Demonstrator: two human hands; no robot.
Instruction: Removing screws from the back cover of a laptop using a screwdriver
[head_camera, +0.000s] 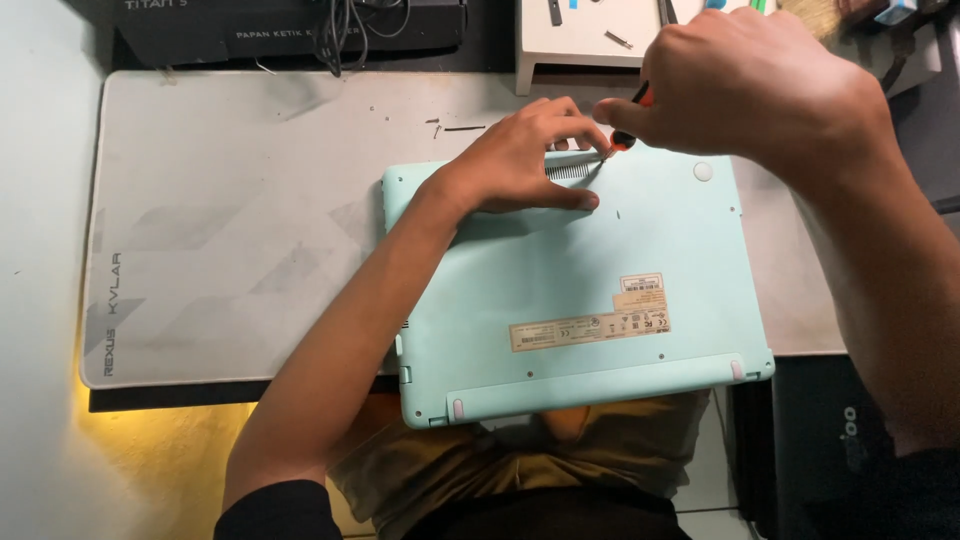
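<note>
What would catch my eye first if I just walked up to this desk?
A mint-green laptop lies bottom-up in the middle, on a grey desk mat. Over its far edge, the left hand presses beside the vent slots, while the right hand grips a small orange-handled screwdriver.

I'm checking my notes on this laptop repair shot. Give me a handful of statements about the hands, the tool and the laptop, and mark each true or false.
1. The mint-green laptop lies with its underside up. True.
2. The right hand holds a screwdriver with an orange and black handle. True.
3. The left hand is off the laptop, flat on the grey desk mat. False: it rests on the laptop, fingers by the vent slots.
4. The screwdriver tip points at the laptop's near edge. False: it is at the far edge, beside the vent slots.
5. Loose screws lie on the mat beyond the laptop. True.
</note>
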